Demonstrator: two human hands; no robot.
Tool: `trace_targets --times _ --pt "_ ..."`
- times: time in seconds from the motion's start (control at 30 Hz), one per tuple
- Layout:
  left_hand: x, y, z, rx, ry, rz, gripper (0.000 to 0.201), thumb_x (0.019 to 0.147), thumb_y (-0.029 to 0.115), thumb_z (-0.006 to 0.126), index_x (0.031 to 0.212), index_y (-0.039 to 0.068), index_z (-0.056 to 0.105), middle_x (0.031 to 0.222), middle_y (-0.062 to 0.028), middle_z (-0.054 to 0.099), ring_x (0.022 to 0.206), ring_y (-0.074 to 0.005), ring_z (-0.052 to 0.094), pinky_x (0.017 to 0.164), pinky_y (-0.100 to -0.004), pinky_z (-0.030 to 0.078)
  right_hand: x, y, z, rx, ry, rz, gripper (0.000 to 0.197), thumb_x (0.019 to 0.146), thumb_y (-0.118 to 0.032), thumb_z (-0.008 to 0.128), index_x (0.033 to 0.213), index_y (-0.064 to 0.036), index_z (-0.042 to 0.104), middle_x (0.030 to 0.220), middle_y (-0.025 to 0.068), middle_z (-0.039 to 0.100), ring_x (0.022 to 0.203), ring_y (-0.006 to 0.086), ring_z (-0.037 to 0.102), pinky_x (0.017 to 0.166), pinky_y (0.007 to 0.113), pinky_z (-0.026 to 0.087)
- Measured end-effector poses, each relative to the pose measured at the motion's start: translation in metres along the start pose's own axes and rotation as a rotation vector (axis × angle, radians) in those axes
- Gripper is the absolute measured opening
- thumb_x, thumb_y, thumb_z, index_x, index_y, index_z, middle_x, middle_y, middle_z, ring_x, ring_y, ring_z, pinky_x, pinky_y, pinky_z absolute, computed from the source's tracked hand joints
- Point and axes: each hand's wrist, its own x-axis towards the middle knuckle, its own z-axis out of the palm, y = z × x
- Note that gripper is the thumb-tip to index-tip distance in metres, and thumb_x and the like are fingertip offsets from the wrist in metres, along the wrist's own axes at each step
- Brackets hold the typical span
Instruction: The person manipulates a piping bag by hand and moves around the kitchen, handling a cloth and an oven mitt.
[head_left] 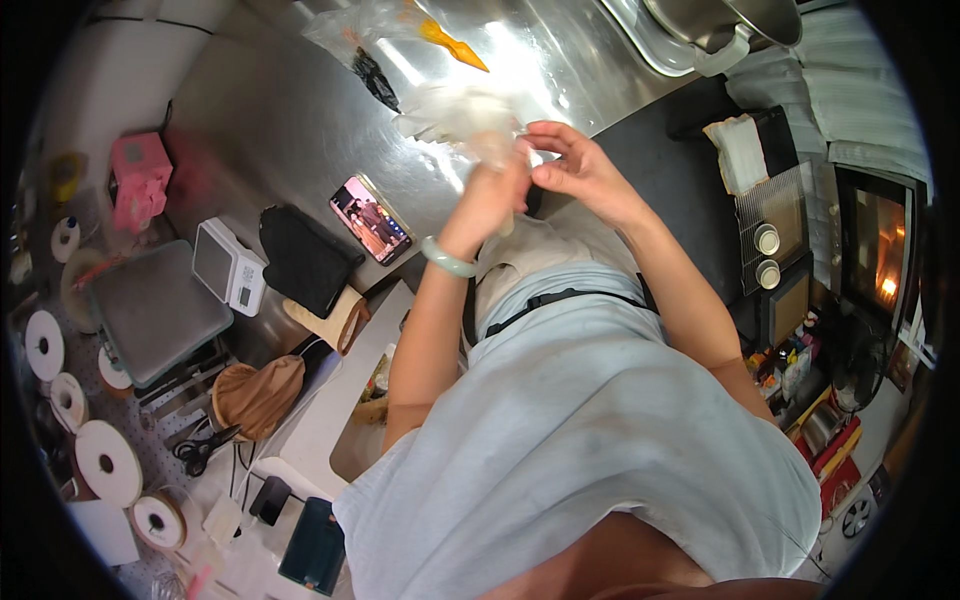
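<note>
Over the near edge of a steel table (pixel 290 120), my two hands work close together on a crumpled clear plastic bag (pixel 462 112), smeared by motion. My left hand (pixel 497 190), a pale green bangle on its wrist, is closed round the gathered plastic. Beside it, my right hand (pixel 578 172) pinches the plastic's edge with bent thumb and fingers. Just beyond the bag lie a yellow-orange pointed tool (pixel 453 46), a twisted black plastic piece (pixel 376 80) and more clear plastic (pixel 335 30). To the left, a phone (pixel 371 220) rests face up with its screen lit.
Left of the phone are a black cloth item (pixel 305 262), a white scale (pixel 230 266) and a pink box (pixel 140 182). Several ribbon rolls (pixel 107 463) and scissors (pixel 207 450) sit lower left. A steel pot (pixel 690 20) stands far right; a lit oven (pixel 875 235) glows at right.
</note>
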Motion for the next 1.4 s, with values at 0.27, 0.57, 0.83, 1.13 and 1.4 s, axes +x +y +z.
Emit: trace_targets --times 0.27,0.57,0.83,1.13,1.4 --pt "-0.001 0.0 0.016 -0.244 -0.396 0.176 0.026 0.092 0.024 0.041 0.085 0.002 0.051 0.069 -0.0022 0.05 0.057 -0.0096 0.048 0.051 -0.0238 0.042 0.002 -0.016 0.009 0.229 0.061 0.102 0.035 0.093 -0.031 0.041 0.083 -0.0009 0.055 0.091 0.0159 0.063 0.06 0.014 0.059 0.048 0.025 0.049" --pt "-0.012 0.001 0.026 -0.298 -0.381 0.269 0.03 0.096 0.024 0.034 0.082 0.002 0.048 0.071 -0.0027 0.049 0.058 -0.0083 0.048 0.057 -0.0224 0.042 0.01 -0.02 0.018 0.269 0.5 -0.046 0.035 0.093 -0.029 0.038 0.067 -0.0064 0.041 0.063 0.0086 0.052 0.059 0.0203 0.058 0.052 0.029 0.046" --pt "-0.033 0.016 0.018 -0.253 -0.335 0.164 0.027 0.095 0.023 0.038 0.092 -0.001 0.051 0.069 -0.0016 0.052 0.053 -0.0056 0.046 0.052 -0.0196 0.039 0.022 -0.034 0.004 0.453 0.543 -0.109 0.033 0.09 -0.022 0.044 0.06 -0.0097 0.037 0.051 0.0015 0.036 0.049 0.0126 0.038 0.054 0.03 0.04" --pt "-0.042 0.02 0.002 -0.292 -0.204 0.064 0.031 0.091 0.028 0.049 0.09 -0.002 0.056 0.061 -0.0017 0.054 0.044 -0.0035 0.043 0.04 -0.0166 0.034 0.018 -0.046 0.014 0.281 0.45 -0.153 0.034 0.092 -0.025 0.041 0.062 -0.0107 0.036 0.052 0.0006 0.036 0.051 0.0125 0.038 0.061 0.029 0.039" --pt "-0.044 0.014 -0.012 -0.301 -0.345 0.16 0.024 0.09 0.019 0.053 0.094 -0.004 0.056 0.074 -0.0073 0.06 0.057 -0.0084 0.053 0.054 -0.0206 0.043 0.01 -0.054 0.01 0.225 0.382 -0.225 0.035 0.094 -0.027 0.039 0.063 -0.0103 0.037 0.054 0.0011 0.038 0.055 0.0126 0.041 0.065 0.03 0.041"
